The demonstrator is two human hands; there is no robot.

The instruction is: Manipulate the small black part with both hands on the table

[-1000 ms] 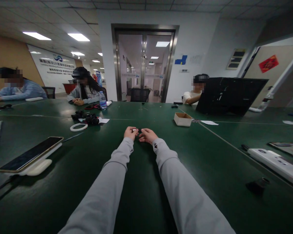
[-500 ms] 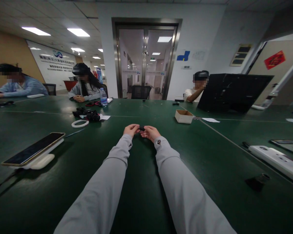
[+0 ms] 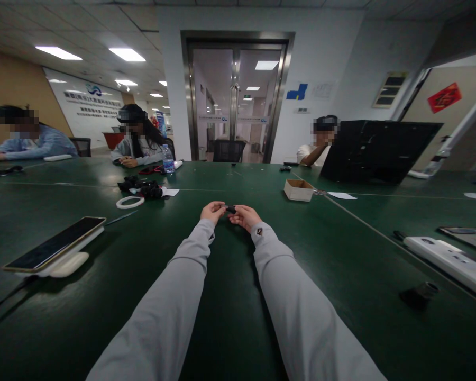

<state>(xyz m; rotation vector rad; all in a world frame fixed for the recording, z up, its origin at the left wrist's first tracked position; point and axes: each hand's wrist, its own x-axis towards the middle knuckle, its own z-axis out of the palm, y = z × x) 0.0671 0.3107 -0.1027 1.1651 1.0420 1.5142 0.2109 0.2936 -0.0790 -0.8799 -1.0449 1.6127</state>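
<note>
Both my arms reach forward over the green table [image 3: 230, 317]. A small black stick-shaped piece [image 3: 230, 209] lies crosswise between my hands, a little above the tabletop; its kind is too small to make out. The fingertips of my left hand [image 3: 212, 212] pinch its left end, where a greyish bit shows. My right hand [image 3: 246, 218] grips the right end between thumb and fingers. Part of the piece is hidden behind the fingertips.
A small open box [image 3: 299, 190] stands right of my hands. At left lie a phone [image 3: 55, 243] on a stand, a white ring [image 3: 129, 202] and black gear [image 3: 143, 188]. A power strip [image 3: 448, 262] and dark cylinder [image 3: 420, 293] lie right. Several people sit across.
My right hand has shifted very slightly to the right. A little more of the black piece shows between my fingertips. The things on the table have not moved.
</note>
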